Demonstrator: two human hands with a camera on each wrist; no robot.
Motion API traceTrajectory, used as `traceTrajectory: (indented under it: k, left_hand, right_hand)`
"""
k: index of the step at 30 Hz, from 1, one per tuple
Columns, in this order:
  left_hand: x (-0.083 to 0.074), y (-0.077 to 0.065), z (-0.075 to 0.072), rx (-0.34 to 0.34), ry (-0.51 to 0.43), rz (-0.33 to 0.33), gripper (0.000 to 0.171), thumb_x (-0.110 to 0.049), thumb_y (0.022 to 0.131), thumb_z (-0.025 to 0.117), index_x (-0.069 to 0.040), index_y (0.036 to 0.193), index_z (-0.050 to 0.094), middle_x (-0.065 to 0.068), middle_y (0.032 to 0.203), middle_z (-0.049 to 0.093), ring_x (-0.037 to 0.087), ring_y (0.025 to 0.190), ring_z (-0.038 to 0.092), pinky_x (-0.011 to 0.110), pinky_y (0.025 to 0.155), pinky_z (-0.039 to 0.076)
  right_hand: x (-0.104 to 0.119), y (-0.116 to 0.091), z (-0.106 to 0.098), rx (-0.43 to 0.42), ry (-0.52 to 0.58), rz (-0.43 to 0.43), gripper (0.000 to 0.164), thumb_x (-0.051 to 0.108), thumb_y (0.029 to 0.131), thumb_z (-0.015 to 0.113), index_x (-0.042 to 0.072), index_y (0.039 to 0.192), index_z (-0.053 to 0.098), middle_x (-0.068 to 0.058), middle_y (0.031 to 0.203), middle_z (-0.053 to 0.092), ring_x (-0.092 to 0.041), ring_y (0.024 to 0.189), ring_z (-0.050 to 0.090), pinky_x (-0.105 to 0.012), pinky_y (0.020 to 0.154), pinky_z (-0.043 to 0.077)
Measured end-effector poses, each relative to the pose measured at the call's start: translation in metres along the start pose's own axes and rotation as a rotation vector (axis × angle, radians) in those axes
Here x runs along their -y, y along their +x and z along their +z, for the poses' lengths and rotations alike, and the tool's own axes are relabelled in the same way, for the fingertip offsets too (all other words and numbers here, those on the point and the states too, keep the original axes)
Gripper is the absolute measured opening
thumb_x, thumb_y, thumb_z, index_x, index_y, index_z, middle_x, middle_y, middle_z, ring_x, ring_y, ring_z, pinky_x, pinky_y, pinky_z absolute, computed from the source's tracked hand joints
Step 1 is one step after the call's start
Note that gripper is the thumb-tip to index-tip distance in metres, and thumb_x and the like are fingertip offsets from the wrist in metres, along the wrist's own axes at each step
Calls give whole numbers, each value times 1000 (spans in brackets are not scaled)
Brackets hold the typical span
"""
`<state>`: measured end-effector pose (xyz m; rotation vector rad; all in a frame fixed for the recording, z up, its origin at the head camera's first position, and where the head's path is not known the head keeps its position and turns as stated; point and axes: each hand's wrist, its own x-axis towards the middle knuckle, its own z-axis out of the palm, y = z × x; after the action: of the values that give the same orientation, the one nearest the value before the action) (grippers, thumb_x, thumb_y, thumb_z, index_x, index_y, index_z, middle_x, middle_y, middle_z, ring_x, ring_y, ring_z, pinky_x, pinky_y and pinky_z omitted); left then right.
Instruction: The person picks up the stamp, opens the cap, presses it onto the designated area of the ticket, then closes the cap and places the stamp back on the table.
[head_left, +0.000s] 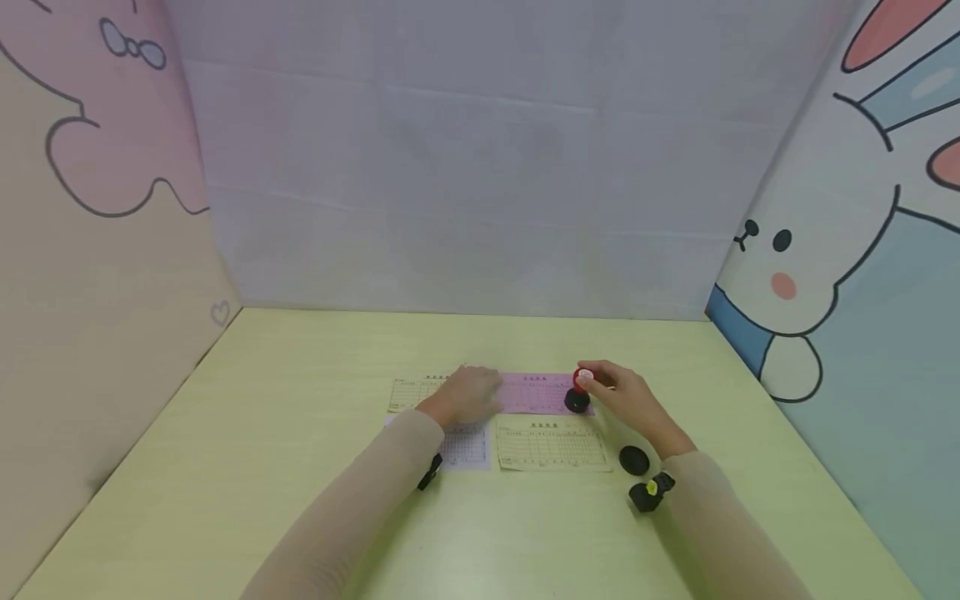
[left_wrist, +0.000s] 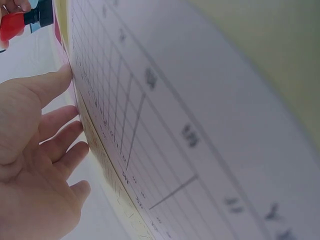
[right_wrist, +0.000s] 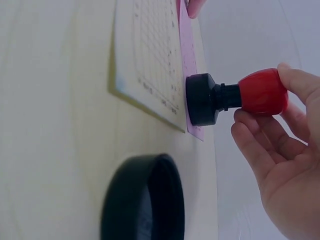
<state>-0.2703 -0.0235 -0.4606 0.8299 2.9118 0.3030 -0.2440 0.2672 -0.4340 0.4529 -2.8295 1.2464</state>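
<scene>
My right hand (head_left: 630,404) grips the red knob of a stamp (right_wrist: 262,92), thumb and fingers around it. The stamp's round black base (head_left: 577,402) stands on the right end of a pink printed form (head_left: 534,393). At the left end of that form, my left hand (head_left: 471,394) touches the paper with its fingertips, fingers extended and holding nothing. Beneath and beside the left wrist lie a white form (head_left: 468,447) and a yellowish form (head_left: 408,393), both partly covered. A second yellowish form (head_left: 555,444) lies in front of the pink one.
A round black cap (head_left: 633,460) lies on the table (head_left: 525,533) near my right wrist, hollow side up. Wrist cameras are strapped to both arms. A white back wall (head_left: 480,183) and printed side panels (head_left: 862,275) enclose the table.
</scene>
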Motion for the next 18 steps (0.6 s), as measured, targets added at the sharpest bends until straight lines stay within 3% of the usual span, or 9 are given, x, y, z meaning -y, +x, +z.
traceTrajectory:
  k: [11,18]
  left_hand:
    - [0,1,0,4,5,-1,58,-40,102,55,-6,148,48,11,151,48,28,140,41,48,119,22]
    - [-1,0,-3,15,7,-8,58,-40,102,55,-6,148,48,12,150,48,29,140,41,50,119,22]
  right_hand:
    - [1,2,-3,-7,-23,-30,49,35,101,63,2,138,59,-10,116,71,-28,105,64,-53,93,49]
    - [-2,3,-9,-20,-26,-4,54,42,100,61,7,140,58,-9,118,71,-30,110,64,-56,98,46]
